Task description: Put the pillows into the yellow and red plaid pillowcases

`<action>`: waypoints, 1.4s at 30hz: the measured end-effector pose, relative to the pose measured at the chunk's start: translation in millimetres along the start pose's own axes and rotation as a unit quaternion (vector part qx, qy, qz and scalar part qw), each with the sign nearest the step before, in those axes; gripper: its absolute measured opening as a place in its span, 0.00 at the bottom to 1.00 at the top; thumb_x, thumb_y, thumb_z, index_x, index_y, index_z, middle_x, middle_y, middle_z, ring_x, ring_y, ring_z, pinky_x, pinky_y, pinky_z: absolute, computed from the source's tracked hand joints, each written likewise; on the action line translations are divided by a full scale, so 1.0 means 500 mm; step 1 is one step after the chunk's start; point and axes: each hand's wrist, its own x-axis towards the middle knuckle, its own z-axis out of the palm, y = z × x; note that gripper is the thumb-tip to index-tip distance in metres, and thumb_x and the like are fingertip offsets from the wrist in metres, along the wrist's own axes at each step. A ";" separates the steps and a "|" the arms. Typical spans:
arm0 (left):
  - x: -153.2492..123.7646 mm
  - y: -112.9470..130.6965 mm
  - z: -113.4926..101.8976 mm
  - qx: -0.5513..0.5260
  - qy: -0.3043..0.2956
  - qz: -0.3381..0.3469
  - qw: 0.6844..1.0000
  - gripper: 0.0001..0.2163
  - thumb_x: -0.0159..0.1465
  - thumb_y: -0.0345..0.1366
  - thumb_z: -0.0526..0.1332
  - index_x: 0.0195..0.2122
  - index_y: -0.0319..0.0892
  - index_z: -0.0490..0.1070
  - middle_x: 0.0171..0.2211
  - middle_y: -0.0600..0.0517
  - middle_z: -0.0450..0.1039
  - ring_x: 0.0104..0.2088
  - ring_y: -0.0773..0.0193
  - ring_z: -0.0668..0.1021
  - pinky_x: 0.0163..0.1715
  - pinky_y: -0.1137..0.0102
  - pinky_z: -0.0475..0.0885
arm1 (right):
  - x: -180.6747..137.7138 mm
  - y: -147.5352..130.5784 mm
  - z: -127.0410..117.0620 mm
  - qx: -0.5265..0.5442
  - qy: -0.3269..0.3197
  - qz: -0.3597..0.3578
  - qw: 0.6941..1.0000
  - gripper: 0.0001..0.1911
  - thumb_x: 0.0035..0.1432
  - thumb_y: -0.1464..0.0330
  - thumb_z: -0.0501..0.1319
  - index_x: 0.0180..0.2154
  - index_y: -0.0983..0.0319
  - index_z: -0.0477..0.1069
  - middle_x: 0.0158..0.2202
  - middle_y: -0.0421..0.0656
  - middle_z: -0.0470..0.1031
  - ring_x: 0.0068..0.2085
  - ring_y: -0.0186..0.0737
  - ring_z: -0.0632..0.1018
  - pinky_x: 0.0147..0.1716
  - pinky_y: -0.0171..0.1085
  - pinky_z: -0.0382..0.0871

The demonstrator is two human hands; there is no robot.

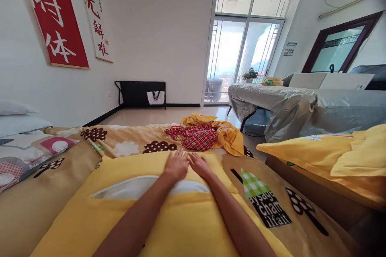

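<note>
A yellow pillowcase lies in front of me on the bed, its back side up. Through a long slit across it shows the white pillow inside. My left hand rests flat on the far part of the pillowcase, fingers stretched out. Beside it, my right hand lies flat too, its fingers pointing away and to the left, close to the left hand. Neither hand holds anything. Both forearms reach over the near part of the yellow cloth.
Beyond the pillow lie a crumpled red checked cloth and yellow cloth. A patterned pillow sits at the left on the brown printed bedsheet. More yellow bedding is at the right, before a plastic-covered table.
</note>
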 end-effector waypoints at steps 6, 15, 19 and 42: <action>0.004 -0.050 0.165 -0.016 0.000 -0.002 1.000 0.23 0.69 0.39 0.43 0.62 0.38 0.60 0.65 0.43 0.54 0.66 0.57 0.58 0.64 0.52 0.51 | -0.014 0.197 0.090 -0.024 -0.060 0.131 0.989 0.29 0.67 0.55 0.40 0.65 0.58 0.52 0.68 0.45 0.49 0.68 0.43 0.50 0.64 0.54 0.39; 0.020 -0.045 0.178 -0.031 0.048 0.004 0.998 0.22 0.69 0.40 0.44 0.60 0.41 0.63 0.64 0.45 0.58 0.65 0.57 0.60 0.64 0.52 0.53 | -0.051 0.263 0.077 -0.087 -0.066 0.168 0.980 0.29 0.68 0.60 0.37 0.66 0.61 0.51 0.68 0.45 0.48 0.68 0.39 0.49 0.64 0.48 0.40; 0.011 -0.052 0.179 -0.043 0.067 0.010 0.997 0.21 0.68 0.38 0.46 0.58 0.41 0.66 0.62 0.45 0.61 0.63 0.55 0.63 0.62 0.51 0.56 | -0.043 0.205 -0.003 -0.105 -0.100 0.158 0.977 0.22 0.65 0.64 0.47 0.53 0.64 0.71 0.56 0.55 0.70 0.58 0.50 0.70 0.59 0.53 0.53; -0.096 -0.015 0.078 -0.109 0.124 0.139 0.976 0.15 0.63 0.31 0.54 0.50 0.44 0.71 0.56 0.47 0.70 0.56 0.57 0.71 0.57 0.58 0.64 | -0.197 -0.053 -0.035 0.030 -0.044 -0.176 0.983 0.26 0.59 0.70 0.53 0.59 0.59 0.63 0.62 0.48 0.64 0.62 0.45 0.64 0.59 0.44 0.57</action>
